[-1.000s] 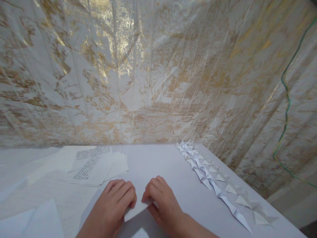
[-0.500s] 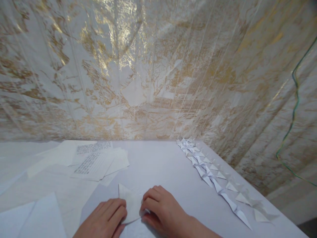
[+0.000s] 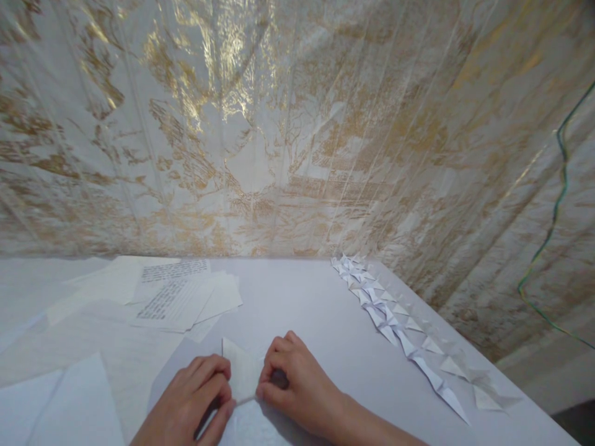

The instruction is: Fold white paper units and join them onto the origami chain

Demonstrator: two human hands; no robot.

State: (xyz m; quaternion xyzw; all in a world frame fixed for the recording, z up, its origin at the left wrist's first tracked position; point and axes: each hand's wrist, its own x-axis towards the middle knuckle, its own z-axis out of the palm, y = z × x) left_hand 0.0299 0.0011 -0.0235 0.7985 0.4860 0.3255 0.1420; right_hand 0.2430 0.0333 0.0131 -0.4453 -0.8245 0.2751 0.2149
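Note:
A small folded white paper (image 3: 240, 371) lies on the white table (image 3: 307, 303) near its front edge, one pointed corner sticking up towards the wall. My left hand (image 3: 193, 399) presses on its left side with curled fingers. My right hand (image 3: 295, 387) pinches its right edge, fingers closed on the fold. The lower part of the paper is hidden under both hands.
A long row of several folded white paper pieces (image 3: 395, 328) runs along the table's right edge. Loose sheets, some with handwriting (image 3: 174, 297), lie at the back left. Blank sheets (image 3: 69, 402) lie at the front left. A gold-patterned curtain (image 3: 279, 124) hangs behind, with a green wire (image 3: 553, 210) on the right.
The paper was covered by both hands; now its pointed flap shows between them. My left hand has slid back and left, and my right hand has closed on the paper's right edge.

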